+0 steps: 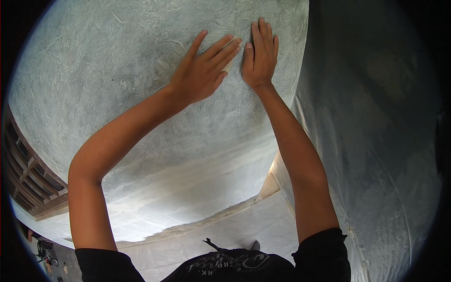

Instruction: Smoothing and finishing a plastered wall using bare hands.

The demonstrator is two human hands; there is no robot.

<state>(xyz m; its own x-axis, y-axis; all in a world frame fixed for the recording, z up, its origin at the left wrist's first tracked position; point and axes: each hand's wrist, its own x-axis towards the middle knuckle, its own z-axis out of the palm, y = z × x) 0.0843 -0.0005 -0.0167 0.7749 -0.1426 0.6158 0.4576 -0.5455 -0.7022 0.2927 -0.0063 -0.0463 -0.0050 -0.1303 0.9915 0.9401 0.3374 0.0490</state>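
Both my arms reach up to a rough, grey plastered wall [117,70]. My left hand [203,71] lies flat on it with the fingers stretched out, pressing a small pale piece [229,62] against the plaster; only its edge shows past the fingertips, so its kind is unclear. Just to the right, my right hand [260,52] rests flat on the wall, fingers together and pointing up, with its thumb next to the pale piece. It holds nothing.
A translucent plastic sheet [371,141] hangs over the adjoining surface on the right. The wall's lower band [188,188] is smoother and paler, above a tiled floor [244,230]. A wooden frame [28,178] stands at the left edge.
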